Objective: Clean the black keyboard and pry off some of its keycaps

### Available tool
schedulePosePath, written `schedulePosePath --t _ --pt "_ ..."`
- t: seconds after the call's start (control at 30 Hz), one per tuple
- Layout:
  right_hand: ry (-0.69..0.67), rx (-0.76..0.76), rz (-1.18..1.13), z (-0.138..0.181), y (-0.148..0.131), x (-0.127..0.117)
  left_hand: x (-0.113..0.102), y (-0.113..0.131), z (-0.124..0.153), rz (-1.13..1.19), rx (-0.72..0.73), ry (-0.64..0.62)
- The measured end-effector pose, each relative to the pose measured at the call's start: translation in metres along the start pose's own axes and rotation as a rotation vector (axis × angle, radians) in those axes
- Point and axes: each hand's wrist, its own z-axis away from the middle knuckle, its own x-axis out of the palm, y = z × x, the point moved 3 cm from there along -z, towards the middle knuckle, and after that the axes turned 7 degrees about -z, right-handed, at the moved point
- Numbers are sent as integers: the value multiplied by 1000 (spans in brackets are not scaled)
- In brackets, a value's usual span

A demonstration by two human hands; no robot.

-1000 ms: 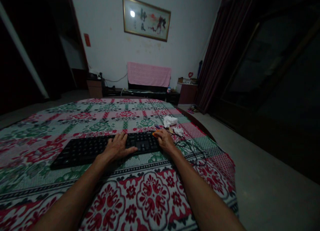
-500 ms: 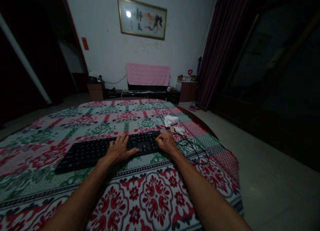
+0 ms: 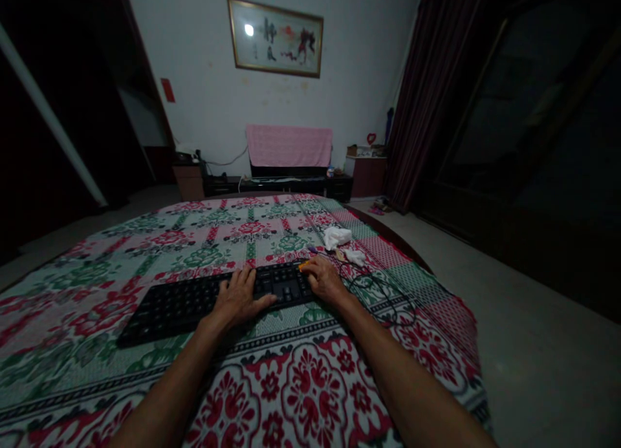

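Note:
A black keyboard [image 3: 194, 299] lies across a table covered with a floral cloth [image 3: 301, 383]. My left hand [image 3: 239, 298] rests flat on the keys near the keyboard's right half, fingers spread. At the keyboard's right end, my right hand [image 3: 324, 278] is curled, pinching a small orange thing [image 3: 303, 264] against the upper corner; what it is I cannot make out. A black cable [image 3: 383, 299] loops on the cloth just right of that hand.
Crumpled white tissues [image 3: 337, 236] and small bits lie beyond the right hand near the table's right edge. Bare floor runs along the right. A low cabinet with a pink cloth [image 3: 289, 145] stands at the far wall under a framed picture [image 3: 275, 37].
Both hands stay on the keyboard in the same grip. The view has shifted a little, so everything sits slightly lower and to the right in the picture.

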Motion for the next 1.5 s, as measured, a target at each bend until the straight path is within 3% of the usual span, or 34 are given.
schedulePosePath --t 0.2,0.57,0.87,1.07,1.37,1.5 --pt "-29 39 32 0 -6 -2 0 0 -1 -3 -5 4" --pt "151 79 -165 3 -14 -9 2 -1 0 4 -5 12" --pt "-132 83 8 -17 -16 9 1 1 3 -12 -5 14" --pt "-247 20 29 -14 -18 5 2 1 2 -8 -19 18" --pt "-24 13 -160 -11 -10 -1 5 1 3 -49 -1 42" --pt "-77 -22 -137 -16 -4 1 3 2 3 -56 9 28"
